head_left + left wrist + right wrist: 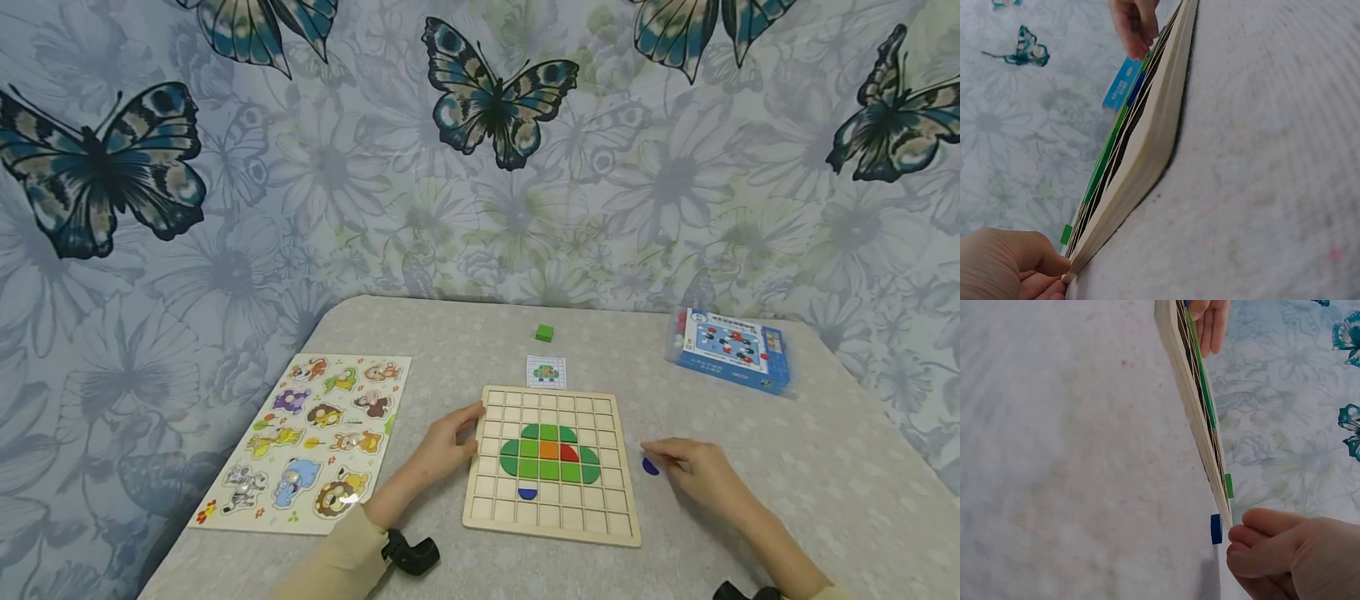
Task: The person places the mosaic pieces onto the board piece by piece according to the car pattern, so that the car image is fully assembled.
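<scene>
A wooden grid board [551, 517] lies in front of me, bearing green, orange and red pieces and one blue half-round piece [528, 494] below them. My left hand [447, 440] holds the board's left edge, with the thumb at the rim in the left wrist view. Off the board's right side, a second blue half-round piece [650, 467] lies on the table. Right at it are the fingertips of my right hand [701, 473]; in the right wrist view the fingers are loosely bent, with the blue piece [1216, 529] just beside them.
Behind the board lies a small pattern card [546, 372], with a green block [544, 333] farther back. An animal puzzle board [300, 442] lies on the left. At the back right sits a blue box [731, 350] in clear wrapping.
</scene>
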